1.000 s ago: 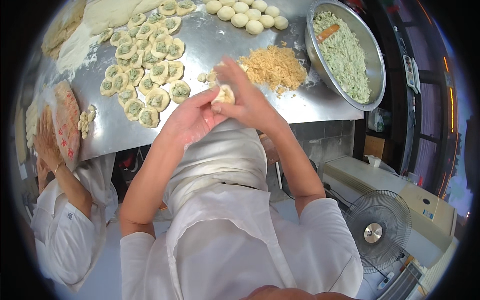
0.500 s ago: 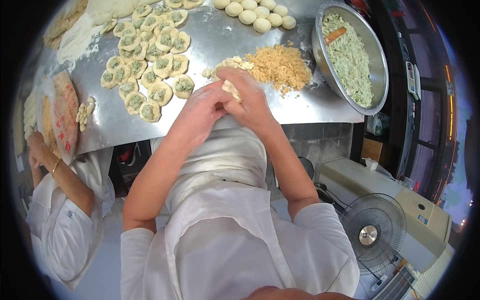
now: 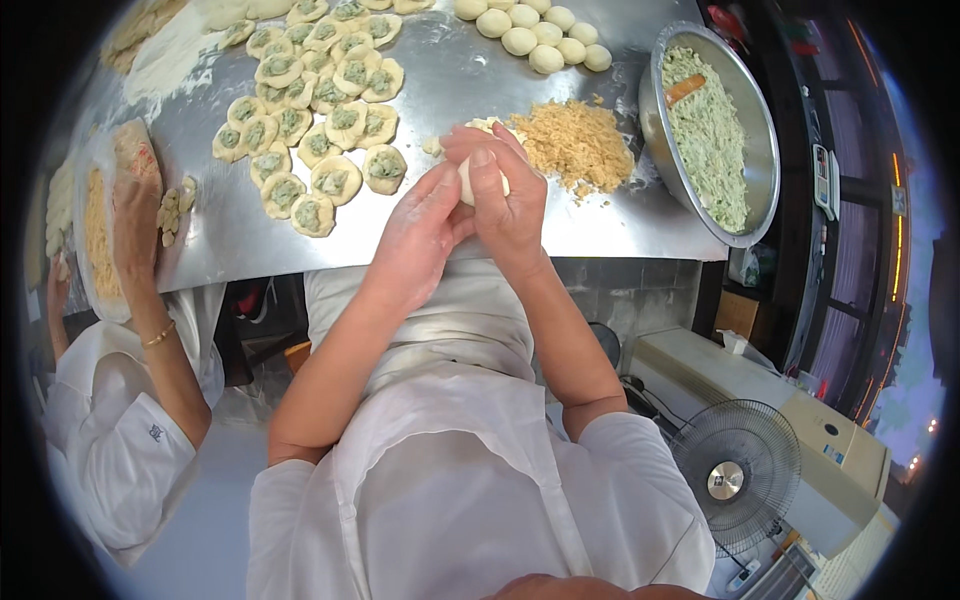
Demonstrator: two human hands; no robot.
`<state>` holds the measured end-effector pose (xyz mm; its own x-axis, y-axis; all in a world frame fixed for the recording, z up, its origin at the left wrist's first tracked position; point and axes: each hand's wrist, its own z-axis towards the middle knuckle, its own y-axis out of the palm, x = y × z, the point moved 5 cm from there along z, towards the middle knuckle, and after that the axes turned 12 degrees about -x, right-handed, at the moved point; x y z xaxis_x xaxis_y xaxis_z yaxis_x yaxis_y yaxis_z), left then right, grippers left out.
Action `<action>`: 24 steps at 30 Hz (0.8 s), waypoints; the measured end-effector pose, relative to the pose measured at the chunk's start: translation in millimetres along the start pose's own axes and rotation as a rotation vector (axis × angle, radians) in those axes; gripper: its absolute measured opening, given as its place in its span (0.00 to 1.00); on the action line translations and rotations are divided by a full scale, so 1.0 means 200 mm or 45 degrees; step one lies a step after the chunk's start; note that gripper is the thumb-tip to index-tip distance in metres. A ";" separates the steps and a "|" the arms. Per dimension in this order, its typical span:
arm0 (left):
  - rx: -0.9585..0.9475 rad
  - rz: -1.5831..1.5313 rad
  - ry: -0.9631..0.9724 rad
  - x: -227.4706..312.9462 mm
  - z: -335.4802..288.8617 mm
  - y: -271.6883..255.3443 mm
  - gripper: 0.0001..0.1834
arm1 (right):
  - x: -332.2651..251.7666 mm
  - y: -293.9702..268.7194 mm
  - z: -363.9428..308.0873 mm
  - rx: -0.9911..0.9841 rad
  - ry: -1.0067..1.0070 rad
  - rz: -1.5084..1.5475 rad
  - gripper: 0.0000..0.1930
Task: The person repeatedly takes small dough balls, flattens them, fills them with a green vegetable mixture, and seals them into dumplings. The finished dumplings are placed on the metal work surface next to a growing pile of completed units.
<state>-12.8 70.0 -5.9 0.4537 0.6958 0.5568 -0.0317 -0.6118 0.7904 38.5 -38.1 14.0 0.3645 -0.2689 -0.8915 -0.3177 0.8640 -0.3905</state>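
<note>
A pale, rounded piece of dough (image 3: 467,186) sits between my cupped hands above the front edge of the metal table. My left hand (image 3: 418,238) closes round its left side, thumb pointing up. From the other side my right hand (image 3: 512,205) wraps it, the thumb laid over the front. The fingers hide most of the dough. Just beyond my hands lies a heap of tan crumbly mixture (image 3: 578,148), with small pale dough scraps (image 3: 432,146) beside it. To the left, many flattened dough rounds topped with green filling (image 3: 336,180) lie close together, some overlapping.
Smooth dough balls (image 3: 546,58) cluster at the back. A steel bowl (image 3: 655,125) of green filling (image 3: 712,140) with an orange handle (image 3: 684,90) stands at the table's right edge. A co-worker's hand (image 3: 136,205) works at far left. A fan (image 3: 740,470) stands lower right.
My hands have turned more upright round the dough, and my right thumb now lies across it. The view has shifted slightly. The co-worker's hand has reached forward onto a red-patterned bag.
</note>
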 end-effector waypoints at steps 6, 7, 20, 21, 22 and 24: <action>0.065 0.016 0.083 -0.03 0.00 -0.10 0.25 | -0.03 0.01 -0.03 -0.151 0.358 0.664 0.25; 0.066 0.045 0.041 -0.03 -0.01 -0.09 0.25 | -0.05 0.01 -0.03 -0.227 0.376 0.605 0.24; 0.034 0.055 0.175 -0.06 -0.03 -0.10 0.28 | -0.03 0.10 -0.03 -0.069 0.427 0.685 0.17; 0.001 0.049 0.137 -0.07 -0.04 -0.12 0.28 | -0.05 0.10 -0.03 -0.082 0.480 0.824 0.18; -0.032 0.043 0.098 -0.07 -0.04 -0.13 0.28 | -0.07 0.06 -0.04 -0.117 0.471 0.834 0.19; -0.051 0.067 0.039 -0.08 -0.04 -0.12 0.28 | -0.08 0.04 -0.05 -0.262 0.523 0.692 0.19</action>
<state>-27.1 76.8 -32.0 0.4231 0.6745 0.6050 -0.0910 -0.6327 0.7690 21.7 -29.7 23.4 -0.2388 0.0039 -0.9711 -0.5346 0.8343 0.1348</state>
